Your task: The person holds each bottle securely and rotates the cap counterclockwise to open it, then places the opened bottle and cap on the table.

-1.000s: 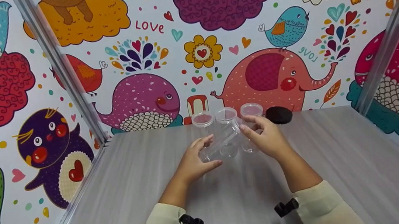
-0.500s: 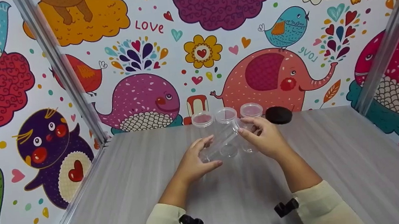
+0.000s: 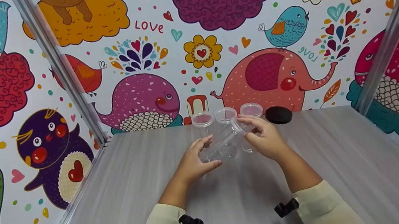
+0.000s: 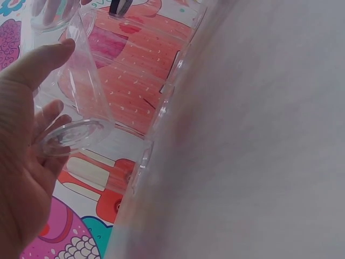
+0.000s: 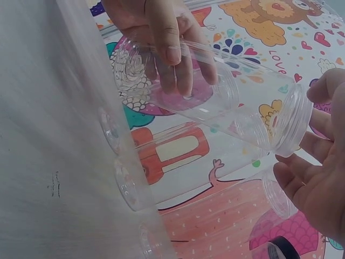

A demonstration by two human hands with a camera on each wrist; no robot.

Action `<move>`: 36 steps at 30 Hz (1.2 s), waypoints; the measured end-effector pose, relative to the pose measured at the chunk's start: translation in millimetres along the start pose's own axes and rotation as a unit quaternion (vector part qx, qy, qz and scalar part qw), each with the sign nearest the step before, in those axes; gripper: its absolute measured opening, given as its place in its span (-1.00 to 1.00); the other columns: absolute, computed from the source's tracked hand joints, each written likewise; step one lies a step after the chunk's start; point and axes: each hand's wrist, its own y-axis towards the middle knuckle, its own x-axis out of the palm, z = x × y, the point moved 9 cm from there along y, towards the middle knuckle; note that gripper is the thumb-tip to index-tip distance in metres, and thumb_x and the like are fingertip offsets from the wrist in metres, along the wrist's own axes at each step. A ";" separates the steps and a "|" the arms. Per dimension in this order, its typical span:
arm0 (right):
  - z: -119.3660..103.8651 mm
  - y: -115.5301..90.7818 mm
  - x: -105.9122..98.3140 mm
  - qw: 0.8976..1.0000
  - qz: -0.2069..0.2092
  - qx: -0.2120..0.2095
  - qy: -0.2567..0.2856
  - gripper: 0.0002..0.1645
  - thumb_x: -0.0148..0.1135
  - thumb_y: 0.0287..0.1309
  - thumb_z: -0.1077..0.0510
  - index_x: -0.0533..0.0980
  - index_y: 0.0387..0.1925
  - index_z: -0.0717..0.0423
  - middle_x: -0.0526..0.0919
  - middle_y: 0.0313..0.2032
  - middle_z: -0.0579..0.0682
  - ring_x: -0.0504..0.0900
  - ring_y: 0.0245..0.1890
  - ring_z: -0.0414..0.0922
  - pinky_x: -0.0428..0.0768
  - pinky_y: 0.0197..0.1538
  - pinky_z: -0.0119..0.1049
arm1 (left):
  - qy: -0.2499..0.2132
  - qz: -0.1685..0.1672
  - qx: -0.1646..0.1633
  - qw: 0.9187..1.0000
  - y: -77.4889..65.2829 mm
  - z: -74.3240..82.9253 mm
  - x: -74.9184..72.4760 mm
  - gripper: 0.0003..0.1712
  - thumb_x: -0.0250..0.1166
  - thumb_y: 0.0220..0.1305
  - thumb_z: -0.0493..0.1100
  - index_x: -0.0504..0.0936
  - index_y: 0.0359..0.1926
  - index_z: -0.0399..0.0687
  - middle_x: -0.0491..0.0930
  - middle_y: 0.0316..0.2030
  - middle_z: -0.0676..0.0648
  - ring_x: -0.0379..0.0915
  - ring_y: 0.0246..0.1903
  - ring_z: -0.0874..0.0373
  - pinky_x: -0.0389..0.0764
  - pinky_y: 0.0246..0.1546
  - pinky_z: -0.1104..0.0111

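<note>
A clear plastic jar (image 3: 221,141) is held tilted above the table, its mouth end up to the right. My left hand (image 3: 193,161) holds the lower end, with the thumb on one side and the fingers on the other. At the upper end, the fingers of my right hand (image 3: 267,136) curl about the round rim (image 5: 294,121). Behind it stand three more clear jars: a left jar (image 3: 203,119), a middle jar (image 3: 225,114) and a right jar (image 3: 251,109). My hands and the held jar partly cover them.
A round black lid (image 3: 278,115) is at the back right, beside the right jar; what lies under it cannot be told. The grey table (image 3: 136,178) meets a printed cartoon wall (image 3: 204,85). Metal posts (image 3: 65,74) stand at the corners.
My right hand's thumb and fingers have shifted round the held jar's rim, and the thumb is lower now. The left hand and the standing jars have stayed in place.
</note>
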 end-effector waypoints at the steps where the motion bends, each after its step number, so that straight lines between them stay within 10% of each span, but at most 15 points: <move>1: -1.0 0.0 0.1 1.000 0.001 -0.005 0.001 -0.37 0.25 0.30 0.24 0.62 0.35 -0.26 0.58 0.45 -0.11 0.63 0.29 0.08 0.71 0.11 -0.30 | 0.000 0.000 0.000 1.000 -0.2 0.1 0.0 0.00 0.65 0.05 0.30 0.43 0.51 0.53 0.52 0.42 0.08 0.49 0.41 0.03 0.53 0.42 -0.24; 6: -2.1 0.0 0.3 1.000 0.004 -0.017 0.004 -0.36 0.23 0.28 0.28 0.64 0.34 -0.22 0.58 0.46 -0.13 0.61 0.35 0.02 0.70 0.16 -0.35 | 0.002 0.001 -0.001 1.000 -0.9 -0.5 -0.3 0.00 0.65 0.05 0.29 0.42 0.51 0.56 0.52 0.42 0.07 0.49 0.40 0.04 0.52 0.44 -0.21; 14: 1.7 2.0 -2.3 0.999 0.018 -0.016 -0.023 -0.43 0.32 0.36 0.05 0.58 0.38 -0.17 0.57 0.41 0.01 0.53 0.37 0.06 0.65 0.32 0.14 | 0.003 -0.003 -0.015 1.000 -2.4 -1.5 1.1 0.00 0.65 0.03 0.32 0.40 0.50 0.66 0.48 0.46 0.10 0.47 0.44 0.01 0.52 0.42 -0.24; 23: 11.1 3.2 1.0 0.998 0.007 0.035 -0.058 -0.27 0.34 0.39 -0.30 0.51 0.46 -0.13 0.66 0.25 0.06 0.64 0.03 0.00 0.79 0.07 -0.03 | 0.003 -0.004 -0.007 1.000 -2.5 0.9 1.2 0.00 0.65 0.04 0.32 0.40 0.50 0.64 0.49 0.45 0.09 0.48 0.44 0.01 0.52 0.42 -0.23; 36: 5.4 -0.4 3.2 1.000 0.008 0.012 -0.023 -0.40 0.37 0.34 0.08 0.58 0.39 -0.18 0.66 0.25 0.05 0.65 0.11 0.02 0.79 0.12 -0.02 | 0.009 -0.002 -0.018 1.000 -3.0 -1.9 1.6 0.04 0.65 0.02 0.32 0.40 0.53 0.57 0.48 0.46 0.14 0.47 0.44 0.03 0.51 0.43 -0.23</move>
